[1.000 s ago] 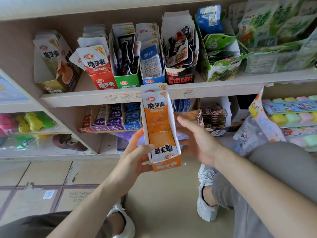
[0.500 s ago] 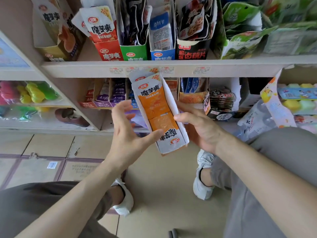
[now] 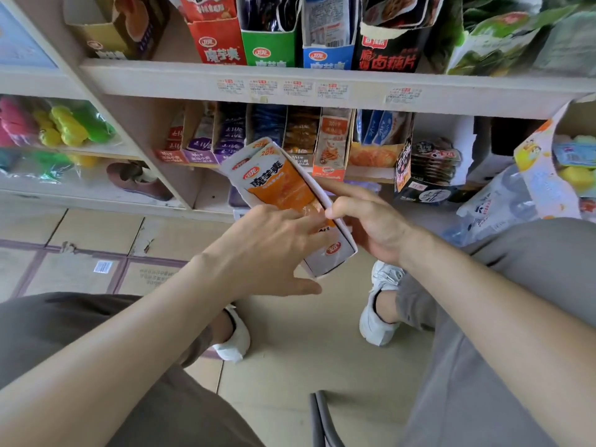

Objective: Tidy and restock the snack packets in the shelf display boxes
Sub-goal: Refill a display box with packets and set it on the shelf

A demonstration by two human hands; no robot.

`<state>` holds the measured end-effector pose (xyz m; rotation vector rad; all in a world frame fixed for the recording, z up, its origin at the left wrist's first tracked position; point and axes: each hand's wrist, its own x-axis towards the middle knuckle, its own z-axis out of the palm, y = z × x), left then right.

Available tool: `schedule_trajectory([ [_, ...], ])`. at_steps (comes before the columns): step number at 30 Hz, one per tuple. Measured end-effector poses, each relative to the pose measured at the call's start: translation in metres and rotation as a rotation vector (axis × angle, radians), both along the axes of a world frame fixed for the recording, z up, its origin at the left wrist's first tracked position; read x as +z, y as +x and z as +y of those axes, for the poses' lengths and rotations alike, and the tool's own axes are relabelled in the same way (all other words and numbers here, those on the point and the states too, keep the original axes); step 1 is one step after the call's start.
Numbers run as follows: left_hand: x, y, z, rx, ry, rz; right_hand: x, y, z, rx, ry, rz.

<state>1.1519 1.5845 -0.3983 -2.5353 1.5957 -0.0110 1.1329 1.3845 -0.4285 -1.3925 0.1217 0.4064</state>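
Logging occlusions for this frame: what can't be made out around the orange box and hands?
Head view:
- orange box lower front: covered by left hand.
- right hand grip behind the box: hidden by its wall.
- top-shelf boxes: cut off by top edge.
- price labels: too small to read.

The upper shelf board (image 3: pixel 322 88) carries opened display boxes standing side by side: a brown box (image 3: pixel 106 37), a red box (image 3: pixel 219 43), a green box (image 3: pixel 269 48), a blue box (image 3: pixel 327 58) and a black box (image 3: pixel 387 51). Loose green packets (image 3: pixel 516 37) lie to their right, and price labels (image 3: pixel 263 88) are stuck along the board's front edge. The lower shelf (image 3: pixel 367 175) holds a further row, among them purple boxes (image 3: pixel 206 146), an orange-fronted box (image 3: pixel 330 146) and a dark carton of stacked packets (image 3: pixel 425 169). The floor (image 3: pixel 306 333) bears flattened cardboard (image 3: pixel 74 275) at the left and two grey tubes (image 3: pixel 317 421) at the near edge.
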Motion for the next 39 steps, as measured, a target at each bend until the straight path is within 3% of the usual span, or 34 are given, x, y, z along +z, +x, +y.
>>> schedule_trajectory([
  [6, -0.017, 0.007, 0.009, -0.078, 0.102, -0.082, -0.006, 0.0, 0.004, 0.064, -0.032, 0.058],
  [10, -0.019, 0.011, 0.014, -0.039, 0.124, 0.168, -0.008, 0.0, 0.006, 0.072, -0.066, 0.104],
  [13, -0.017, 0.013, 0.013, -0.01, 0.151, 0.234, -0.01, -0.002, 0.011, 0.071, -0.076, 0.122],
  [21, -0.015, 0.016, 0.013, -0.006, 0.098, 0.223, -0.013, -0.001, 0.014, 0.062, -0.093, 0.142],
  [29, -0.01, 0.026, 0.027, 0.025, -0.095, 0.473, -0.016, -0.001, 0.013, 0.028, -0.075, 0.13],
  [34, -0.012, 0.021, 0.015, -0.029, -0.006, 0.329, -0.014, -0.003, 0.014, 0.003, -0.081, 0.13],
  [39, -0.011, 0.015, 0.005, 0.017, 0.095, 0.297, -0.013, -0.007, 0.016, 0.006, -0.06, 0.133],
])
